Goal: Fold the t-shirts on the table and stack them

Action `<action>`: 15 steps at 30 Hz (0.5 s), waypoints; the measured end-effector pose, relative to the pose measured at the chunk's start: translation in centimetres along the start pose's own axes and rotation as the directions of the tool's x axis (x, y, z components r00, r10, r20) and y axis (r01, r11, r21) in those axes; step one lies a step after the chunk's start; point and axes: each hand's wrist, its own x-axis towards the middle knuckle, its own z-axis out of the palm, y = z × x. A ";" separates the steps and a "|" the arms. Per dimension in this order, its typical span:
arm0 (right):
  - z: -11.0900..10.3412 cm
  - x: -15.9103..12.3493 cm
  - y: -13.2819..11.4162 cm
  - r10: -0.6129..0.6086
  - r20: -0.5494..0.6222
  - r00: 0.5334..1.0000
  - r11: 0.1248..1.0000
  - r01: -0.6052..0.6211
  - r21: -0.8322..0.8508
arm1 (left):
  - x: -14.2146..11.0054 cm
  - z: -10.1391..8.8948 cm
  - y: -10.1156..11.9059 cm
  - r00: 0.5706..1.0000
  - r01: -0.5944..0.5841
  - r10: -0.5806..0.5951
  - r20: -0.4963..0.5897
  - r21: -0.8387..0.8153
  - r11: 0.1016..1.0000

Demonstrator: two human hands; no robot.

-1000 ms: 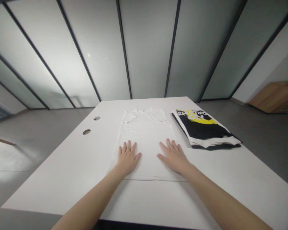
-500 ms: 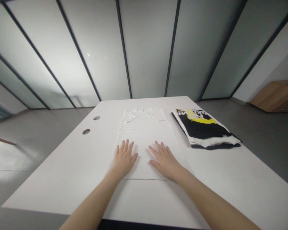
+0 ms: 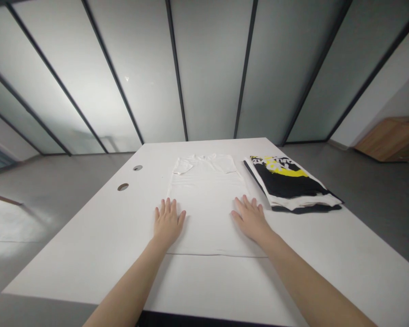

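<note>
A white T-shirt point(image 3: 207, 204) lies flat in the middle of the counter point(image 3: 88, 254), with its long axis running from the near edge of the counter toward the far edge. Its collar point(image 3: 202, 158) points to the far edge and its hem point(image 3: 218, 254) lies nearest the person. Both short sleeves are turned in over the body, so the shirt forms a long, narrow strip.

The left hand point(image 3: 168, 222) rests palm down at the shirt's left long edge, and the right hand point(image 3: 250, 220) rests palm down at its right long edge, roughly level with each other and just above the hem. Neither hand is clearly nearer the shirt; the body of the shirt lies between them and runs away beyond the fingertips. The left hand's fingers point(image 3: 164, 206) and the right hand's fingers point(image 3: 246, 204) are spread wide and lie flat, pinching nothing.

A folded stack of black-and-white clothing point(image 3: 289, 186) with a yellow print lies just beside the shirt toward the counter's right edge, nearer the right hand. Two round holes point(image 3: 122, 187) sit toward the counter's left edge.
</note>
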 end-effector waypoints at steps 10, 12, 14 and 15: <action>-0.2 -1.4 -2.1 -0.304 0.102 0.947 0.951 0.295 0.096 | 0.1 0.7 0.0 0.992 -0.103 0.103 0.069 -0.015 0.995; -0.4 -1.3 -1.6 -0.312 0.100 0.945 0.947 0.301 0.114 | 0.0 0.5 -0.3 0.995 -0.067 0.068 0.071 -0.007 0.998; -0.5 -1.3 -1.2 -0.324 0.095 0.941 0.941 0.311 0.131 | 0.0 0.0 -0.5 0.996 -0.045 0.045 0.083 -0.003 0.999; -0.6 -1.3 -1.1 -0.330 0.093 0.939 0.939 0.316 0.140 | 0.0 -0.3 -0.5 0.995 -0.036 0.036 0.092 -0.001 0.999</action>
